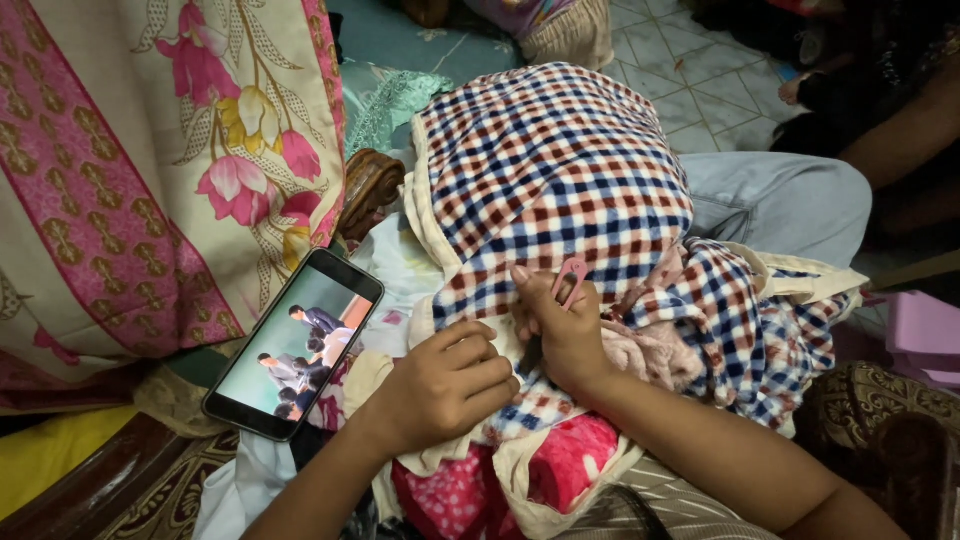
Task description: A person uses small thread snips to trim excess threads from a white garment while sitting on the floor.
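Observation:
A checked cloth (560, 170) in red, blue and white is draped over my lap. My left hand (445, 385) presses down on its near edge, fingers curled on the fabric. Right beside it, my right hand (560, 335) grips a small pink-handled cutter (572, 280), its loop sticking up above the fingers and its tip buried in the cloth. A fuzzy pink lining (640, 355) shows where the cloth folds back, just right of my right hand.
A phone (295, 345) with a lit screen leans at the left, close to my left forearm. Floral fabric (160, 160) hangs behind it over a carved wooden armrest (370, 190). Another person's arm (910, 130) is at the upper right, above a tiled floor (690, 80).

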